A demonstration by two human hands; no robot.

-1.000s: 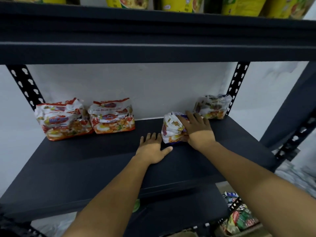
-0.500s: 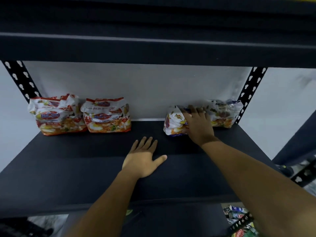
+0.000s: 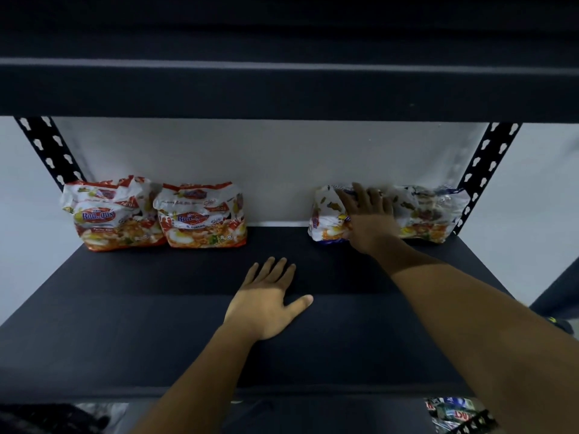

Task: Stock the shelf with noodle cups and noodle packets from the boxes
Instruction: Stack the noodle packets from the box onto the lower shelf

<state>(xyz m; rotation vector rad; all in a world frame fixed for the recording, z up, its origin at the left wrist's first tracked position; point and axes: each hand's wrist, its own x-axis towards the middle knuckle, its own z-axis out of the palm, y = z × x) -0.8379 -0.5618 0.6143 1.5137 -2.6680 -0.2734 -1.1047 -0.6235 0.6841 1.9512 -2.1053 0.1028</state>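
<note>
A white and blue noodle packet [image 3: 326,222] stands at the back of the dark shelf board [image 3: 141,324], against the white wall. My right hand [image 3: 369,220] presses on its front with the fingers spread and fairly straight. Just right of it stands a second, similar packet [image 3: 429,214], touching the first. My left hand [image 3: 266,302] lies flat and open on the bare board, near the middle. Two red and white noodle packets [image 3: 109,214] [image 3: 200,217] stand side by side at the back left.
The shelf above [image 3: 282,86] hangs low across the top of the view. Perforated black uprights stand at the back left [image 3: 50,148] and back right [image 3: 488,170]. Below the board at the lower right, more packets [image 3: 451,411] show.
My right hand has pushed the white and blue packet back and to the right, until it stands against the wall beside the other packet. My left hand stayed flat on the board.
</note>
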